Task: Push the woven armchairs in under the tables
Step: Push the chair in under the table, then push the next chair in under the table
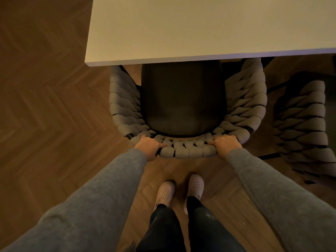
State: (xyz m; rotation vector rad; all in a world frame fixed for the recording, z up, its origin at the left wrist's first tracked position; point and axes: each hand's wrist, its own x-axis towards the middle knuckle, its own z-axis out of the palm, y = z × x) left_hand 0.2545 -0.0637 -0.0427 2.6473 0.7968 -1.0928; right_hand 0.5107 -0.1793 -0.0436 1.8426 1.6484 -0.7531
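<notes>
A grey woven armchair (pixel 187 150) with a dark seat cushion (pixel 181 99) stands in front of me, facing a pale table (pixel 200 28). The front of its seat and arms lies under the table's near edge. My left hand (pixel 149 147) grips the top of the backrest at its left end, fingers curled over the woven rim. At the right end of that same rim, my right hand (pixel 226 145) grips it in the same way. Both arms are in grey sleeves.
A second woven armchair (pixel 303 124) stands close at the right, beside the first. The floor is brown herringbone wood (pixel 45 106), open to the left. My two feet in light shoes (pixel 181 190) stand just behind the chair.
</notes>
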